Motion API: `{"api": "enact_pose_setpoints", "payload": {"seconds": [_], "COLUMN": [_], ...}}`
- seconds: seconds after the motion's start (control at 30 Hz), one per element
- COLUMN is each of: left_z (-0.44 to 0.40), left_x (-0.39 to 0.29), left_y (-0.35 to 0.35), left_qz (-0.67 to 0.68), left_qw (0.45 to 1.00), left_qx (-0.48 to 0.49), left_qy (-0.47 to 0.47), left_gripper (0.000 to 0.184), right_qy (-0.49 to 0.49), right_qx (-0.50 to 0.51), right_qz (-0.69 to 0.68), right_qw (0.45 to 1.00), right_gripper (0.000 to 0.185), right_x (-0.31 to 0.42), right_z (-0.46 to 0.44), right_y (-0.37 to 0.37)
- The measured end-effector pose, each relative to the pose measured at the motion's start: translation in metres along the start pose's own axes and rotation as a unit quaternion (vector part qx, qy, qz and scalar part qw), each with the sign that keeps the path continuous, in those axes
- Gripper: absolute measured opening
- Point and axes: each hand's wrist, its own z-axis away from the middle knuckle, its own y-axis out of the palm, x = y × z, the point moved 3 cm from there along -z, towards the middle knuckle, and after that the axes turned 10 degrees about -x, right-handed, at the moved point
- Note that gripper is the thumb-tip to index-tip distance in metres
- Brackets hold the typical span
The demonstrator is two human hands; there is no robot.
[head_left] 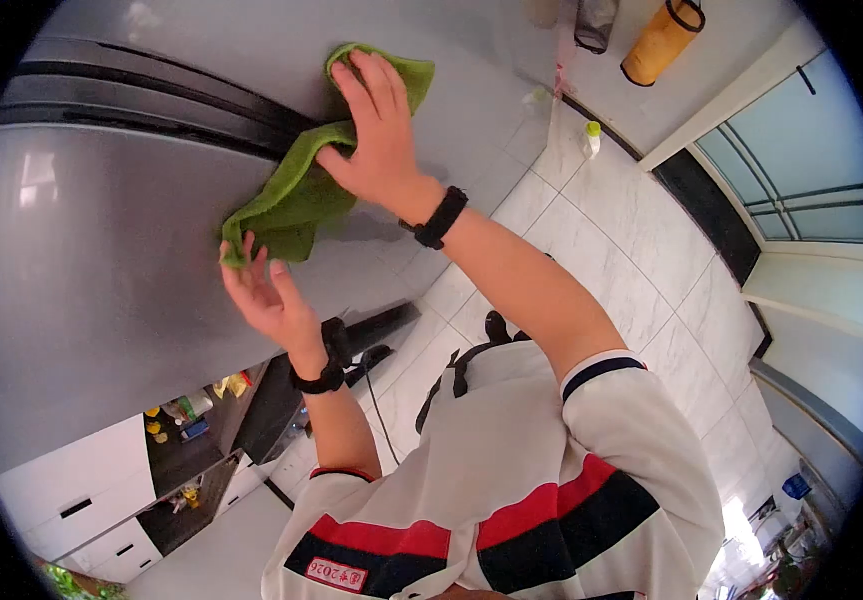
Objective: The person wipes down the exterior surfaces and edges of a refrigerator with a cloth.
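Open right hand point(383, 150) presses cloth point(296, 195) to panel point(121, 240) at eleven o'clock! Left hand point(269, 305) touches it at nine, grip unclear; best smooth those folds.

The head camera looks forward and steeply down from close above the shirt and both forearms.

The right arm point(541, 285) stretches out beyond the chest point(491, 450), the right hand point(381, 145) open, thumb spread, while the left hand point(276, 308), nearer the chest, loosely curves its fingers.
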Motion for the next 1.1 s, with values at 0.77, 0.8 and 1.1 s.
{"api": "enact_pose_setpoints", "payload": {"seconds": [0.77, 0.8, 1.1], "left_z": [-0.026, -0.026, 0.033], "left_x": [-0.005, -0.002, 0.066], "left_y": [-0.008, -0.008, 0.009], "left_qz": [0.006, -0.006, -0.053], "left_qw": [0.996, 0.997, 0.996], "left_qx": [-0.043, -0.039, 0.062], "left_qy": [0.079, 0.073, -0.029], "left_gripper": [0.044, 0.043, 0.036], "right_qy": [-0.042, -0.006, 0.042], "right_qx": [0.018, 0.009, 0.022], "right_qz": [-0.05, -0.045, 0.093], "right_qw": [0.998, 0.999, 0.995], "right_gripper": [0.094, 0.089, 0.118], "right_x": [0.003, 0.0, -0.073], "right_z": [-0.001, -0.001, 0.067], "right_y": [0.004, 0.007, 0.012]}}
